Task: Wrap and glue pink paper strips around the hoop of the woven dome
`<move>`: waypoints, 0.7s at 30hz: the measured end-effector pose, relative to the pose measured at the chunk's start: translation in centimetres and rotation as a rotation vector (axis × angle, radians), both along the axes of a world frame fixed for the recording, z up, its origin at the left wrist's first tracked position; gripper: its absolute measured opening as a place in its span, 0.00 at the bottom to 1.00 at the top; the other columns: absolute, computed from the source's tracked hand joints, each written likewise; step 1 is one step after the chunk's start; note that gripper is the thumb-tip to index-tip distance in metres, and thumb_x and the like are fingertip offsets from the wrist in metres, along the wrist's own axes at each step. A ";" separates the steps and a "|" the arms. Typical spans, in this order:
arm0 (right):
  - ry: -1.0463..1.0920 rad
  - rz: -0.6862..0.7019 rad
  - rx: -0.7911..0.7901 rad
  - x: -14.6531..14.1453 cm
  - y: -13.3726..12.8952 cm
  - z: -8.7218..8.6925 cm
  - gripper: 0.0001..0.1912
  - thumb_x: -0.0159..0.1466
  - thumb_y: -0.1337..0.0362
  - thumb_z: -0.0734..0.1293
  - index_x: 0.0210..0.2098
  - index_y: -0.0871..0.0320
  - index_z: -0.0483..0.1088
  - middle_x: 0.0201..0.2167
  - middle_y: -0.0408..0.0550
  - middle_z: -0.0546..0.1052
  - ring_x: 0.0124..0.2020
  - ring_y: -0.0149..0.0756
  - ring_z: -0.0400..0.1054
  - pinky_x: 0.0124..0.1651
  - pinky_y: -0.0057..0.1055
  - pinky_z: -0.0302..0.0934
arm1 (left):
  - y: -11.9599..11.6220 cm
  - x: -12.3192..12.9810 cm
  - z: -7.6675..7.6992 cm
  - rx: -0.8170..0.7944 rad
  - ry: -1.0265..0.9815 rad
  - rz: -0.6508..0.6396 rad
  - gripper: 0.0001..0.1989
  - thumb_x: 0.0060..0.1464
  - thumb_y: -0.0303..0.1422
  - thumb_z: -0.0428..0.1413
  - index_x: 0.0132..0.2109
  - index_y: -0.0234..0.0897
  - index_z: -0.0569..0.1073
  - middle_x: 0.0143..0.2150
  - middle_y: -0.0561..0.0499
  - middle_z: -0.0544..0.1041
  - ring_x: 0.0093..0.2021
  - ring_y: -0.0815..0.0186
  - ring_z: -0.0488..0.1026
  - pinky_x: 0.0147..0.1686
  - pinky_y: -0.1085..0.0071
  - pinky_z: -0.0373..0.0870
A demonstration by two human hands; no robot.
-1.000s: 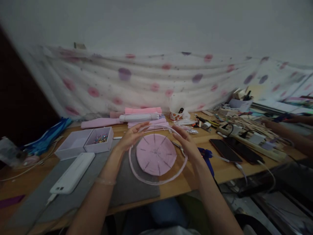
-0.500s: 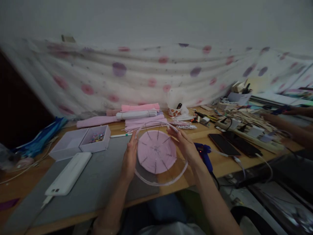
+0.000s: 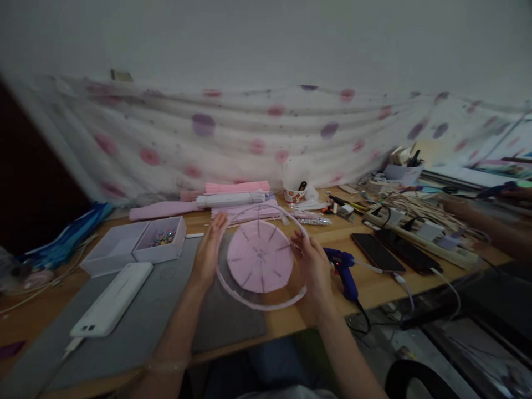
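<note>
A thin pale ring (image 3: pixel 257 306) stands around a pink round disc (image 3: pixel 261 256) with dark radial marks. My left hand (image 3: pixel 210 252) lies against the ring's left side, fingers stretched upward. At the right side, my right hand (image 3: pixel 310 255) has its fingers bent round the ring. The ring's lower right part passes beside my right palm. The disc sits inside the ring's outline, over the edge of the grey mat (image 3: pixel 166 310); whether it touches the mat is unclear.
White boxes (image 3: pixel 161 244), one with beads, and a white power bank (image 3: pixel 112 299) lie left. Pink and white paper bundles (image 3: pixel 233 198) are behind. Right are a blue glue gun (image 3: pixel 344 271), phones (image 3: pixel 379 252), a power strip (image 3: pixel 440 249) and another person's arm (image 3: pixel 490 230).
My left hand has moved left and its fingers have spread away from the disc. The ring has shifted a little left. My right hand's fingers are more bent.
</note>
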State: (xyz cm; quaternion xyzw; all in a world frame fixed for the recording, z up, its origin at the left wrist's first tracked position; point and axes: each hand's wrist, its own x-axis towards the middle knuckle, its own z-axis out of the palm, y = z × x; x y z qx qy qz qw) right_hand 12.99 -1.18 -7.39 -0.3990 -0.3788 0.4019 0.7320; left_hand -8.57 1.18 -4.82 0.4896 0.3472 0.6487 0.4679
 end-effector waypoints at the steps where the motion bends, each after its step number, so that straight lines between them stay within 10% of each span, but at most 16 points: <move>1: -0.003 -0.026 -0.014 0.0 -0.2 -0.3 0.17 0.57 0.46 0.68 0.35 0.52 0.74 0.37 0.46 0.78 0.44 0.41 0.72 0.52 0.41 0.64 | -0.2 -0.2 0.0 0.003 -0.004 0.022 0.28 0.63 0.48 0.46 0.65 0.42 0.63 0.70 0.47 0.60 0.68 0.62 0.58 0.68 0.61 0.48; 9: -0.171 -0.029 -0.079 2.0 1.3 1.8 0.24 0.56 0.48 0.71 0.50 0.47 0.69 0.58 0.45 0.70 0.60 0.44 0.63 0.60 0.43 0.59 | -4.6 2.2 -4.2 -0.172 -0.092 0.276 0.31 0.62 0.48 0.46 0.68 0.42 0.57 0.73 0.48 0.52 0.71 0.63 0.49 0.67 0.65 0.51; 21: -0.448 -0.042 -0.058 -2.4 0.5 1.3 0.43 0.60 0.40 0.62 0.68 0.53 0.51 0.72 0.47 0.47 0.73 0.41 0.32 0.72 0.44 0.25 | -2.0 6.2 -2.7 -0.134 0.000 0.355 0.31 0.62 0.45 0.48 0.69 0.44 0.54 0.74 0.53 0.49 0.73 0.64 0.44 0.70 0.65 0.38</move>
